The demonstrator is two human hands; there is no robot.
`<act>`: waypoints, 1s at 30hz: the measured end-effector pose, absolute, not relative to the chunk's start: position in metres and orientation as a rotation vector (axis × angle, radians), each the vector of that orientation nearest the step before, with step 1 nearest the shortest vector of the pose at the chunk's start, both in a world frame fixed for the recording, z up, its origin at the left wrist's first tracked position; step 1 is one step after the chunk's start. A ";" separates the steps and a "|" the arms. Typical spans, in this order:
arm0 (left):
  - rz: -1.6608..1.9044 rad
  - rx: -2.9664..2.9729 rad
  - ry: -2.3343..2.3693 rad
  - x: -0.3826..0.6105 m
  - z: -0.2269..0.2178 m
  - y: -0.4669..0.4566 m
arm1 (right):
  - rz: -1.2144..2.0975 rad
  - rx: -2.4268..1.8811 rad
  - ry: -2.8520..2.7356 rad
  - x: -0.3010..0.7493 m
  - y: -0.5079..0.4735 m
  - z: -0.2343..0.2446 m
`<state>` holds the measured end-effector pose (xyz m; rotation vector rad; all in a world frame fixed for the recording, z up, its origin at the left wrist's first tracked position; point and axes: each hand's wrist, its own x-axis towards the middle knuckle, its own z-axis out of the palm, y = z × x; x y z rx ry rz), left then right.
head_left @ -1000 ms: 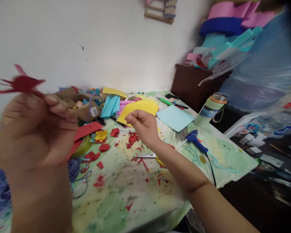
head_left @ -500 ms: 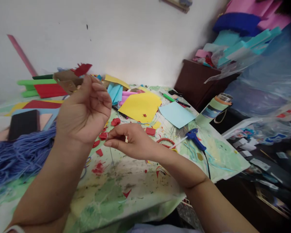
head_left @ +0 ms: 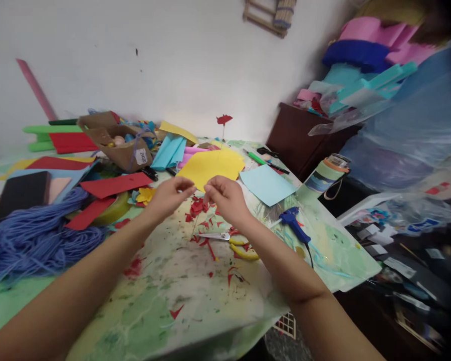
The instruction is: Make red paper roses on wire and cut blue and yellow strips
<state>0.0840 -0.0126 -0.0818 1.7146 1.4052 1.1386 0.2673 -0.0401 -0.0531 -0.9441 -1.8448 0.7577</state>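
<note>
My left hand (head_left: 169,197) and my right hand (head_left: 227,198) are held close together over the middle of the table, each with its fingertips pinched. Between them runs a thin stick (head_left: 194,228) whose lower end pokes out below the fingers. It lines up with a thin stem that carries a small red paper shape (head_left: 224,119) above and behind the hands. Red paper scraps (head_left: 198,206) lie right under the hands.
Scissors (head_left: 216,235) with yellow handles lie just in front of my right hand, with a blue glue gun (head_left: 295,223) to their right. Yellow paper (head_left: 212,168), light blue paper (head_left: 266,184), a bottle (head_left: 326,175), a cardboard box (head_left: 116,143) and blue yarn (head_left: 30,235) crowd the table.
My left hand has dropped from near my face to the table's middle and met my right hand. The red paper shape now stands on the stem above both hands.
</note>
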 end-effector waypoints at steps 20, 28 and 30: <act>0.763 1.964 1.610 0.072 -0.127 0.010 | 0.425 -0.918 -1.617 0.291 -0.013 -0.058; 0.791 1.868 1.480 0.077 -0.125 0.006 | 0.327 -0.872 -1.582 0.294 -0.016 -0.055; 0.804 1.843 1.459 0.078 -0.125 0.005 | 0.301 -0.883 -1.600 0.294 -0.016 -0.055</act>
